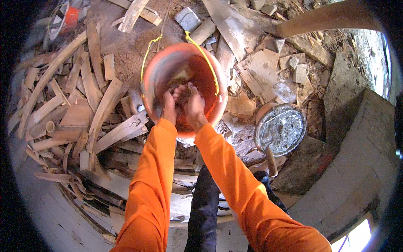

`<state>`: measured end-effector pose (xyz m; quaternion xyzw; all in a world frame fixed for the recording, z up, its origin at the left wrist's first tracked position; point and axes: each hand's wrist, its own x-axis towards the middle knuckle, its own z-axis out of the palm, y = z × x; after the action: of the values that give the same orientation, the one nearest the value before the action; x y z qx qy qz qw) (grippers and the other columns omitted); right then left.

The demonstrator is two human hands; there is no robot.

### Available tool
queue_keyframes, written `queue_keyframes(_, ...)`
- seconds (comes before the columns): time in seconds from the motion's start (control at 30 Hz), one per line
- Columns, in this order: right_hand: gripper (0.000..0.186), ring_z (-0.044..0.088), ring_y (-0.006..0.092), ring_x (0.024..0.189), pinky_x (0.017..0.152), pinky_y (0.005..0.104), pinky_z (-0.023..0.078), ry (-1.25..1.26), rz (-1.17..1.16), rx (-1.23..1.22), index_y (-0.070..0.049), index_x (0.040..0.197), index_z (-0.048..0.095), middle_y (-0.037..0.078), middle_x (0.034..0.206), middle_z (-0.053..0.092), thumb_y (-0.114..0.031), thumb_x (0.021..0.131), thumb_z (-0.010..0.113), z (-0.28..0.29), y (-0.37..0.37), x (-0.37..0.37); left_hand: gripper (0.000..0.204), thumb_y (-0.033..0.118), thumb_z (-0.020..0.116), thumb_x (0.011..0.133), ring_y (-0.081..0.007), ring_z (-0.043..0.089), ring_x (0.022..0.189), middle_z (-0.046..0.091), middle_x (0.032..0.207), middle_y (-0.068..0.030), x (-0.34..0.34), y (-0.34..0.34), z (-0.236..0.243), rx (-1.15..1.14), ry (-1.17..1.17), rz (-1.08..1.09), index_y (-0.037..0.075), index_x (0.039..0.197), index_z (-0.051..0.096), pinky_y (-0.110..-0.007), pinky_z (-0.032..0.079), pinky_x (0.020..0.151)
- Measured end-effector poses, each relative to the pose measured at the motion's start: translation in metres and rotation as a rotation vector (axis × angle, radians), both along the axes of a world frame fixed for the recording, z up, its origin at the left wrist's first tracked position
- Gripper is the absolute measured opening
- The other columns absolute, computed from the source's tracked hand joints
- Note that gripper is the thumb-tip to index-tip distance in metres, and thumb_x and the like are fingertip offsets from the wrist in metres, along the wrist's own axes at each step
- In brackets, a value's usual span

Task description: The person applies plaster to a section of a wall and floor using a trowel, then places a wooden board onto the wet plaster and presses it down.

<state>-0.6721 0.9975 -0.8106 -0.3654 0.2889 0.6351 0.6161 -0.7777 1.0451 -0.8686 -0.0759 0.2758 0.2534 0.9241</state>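
Note:
An orange bucket (210, 114) with yellow rope handles stands in the middle of the view. Both my hands are down inside it, side by side: my left hand (169, 103) at the left, my right hand (194, 102) just right of it. Their fingers are curled toward each other around a small dark patch that I cannot make out. The bottom of the bucket is shadowed and partly hidden by my hands.
Broken wood strips (100, 109) cover the left. A red-and-white pail (70, 20) lies upper left. A grey-crusted bucket (280, 126) with a wooden-handled tool (271, 161) sits right. Broken boards, rubble, a curved timber (319, 19) and a block wall (357, 155) surround them.

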Motion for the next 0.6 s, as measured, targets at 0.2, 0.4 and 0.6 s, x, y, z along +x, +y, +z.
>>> queue_keyframes(0.2,0.022,0.054,0.0176,0.051,0.05,0.033,0.049,0.121,-0.382,0.394,-0.01,0.087,0.052,0.005,0.069,0.055,-0.032,0.088,0.05,0.071,-0.111,0.079,0.02,0.019,0.055,0.083,-0.0199,0.06,0.069,0.062,0.082,-0.0142,0.114,-0.082,0.125,0.325,0.266,-0.286,0.001,0.076,0.056,-0.027,0.05,0.063)
queue_keyframes(0.4,0.038,0.054,0.0165,0.093,0.086,0.0327,0.043,0.34,-0.862,0.491,-0.008,0.1,0.057,0.005,0.096,0.057,-0.043,0.085,0.054,0.083,-0.227,0.15,0.027,0.016,0.061,0.081,-0.0311,0.042,0.122,0.049,0.127,-0.0152,0.239,-0.229,0.203,1.559,0.729,-0.629,0.008,0.107,0.063,-0.041,0.03,0.103)
queue_keyframes(0.6,0.047,0.047,0.0215,0.107,0.086,0.0384,0.041,-0.403,-0.085,-0.229,-0.008,0.116,0.048,0.01,0.117,0.049,-0.042,0.085,0.056,0.072,-0.327,0.244,0.021,0.022,0.06,0.086,-0.0219,0.054,0.1,0.058,0.103,-0.0117,0.271,-0.259,0.181,0.902,0.772,-0.467,0.004,0.098,0.059,-0.033,0.041,0.089)
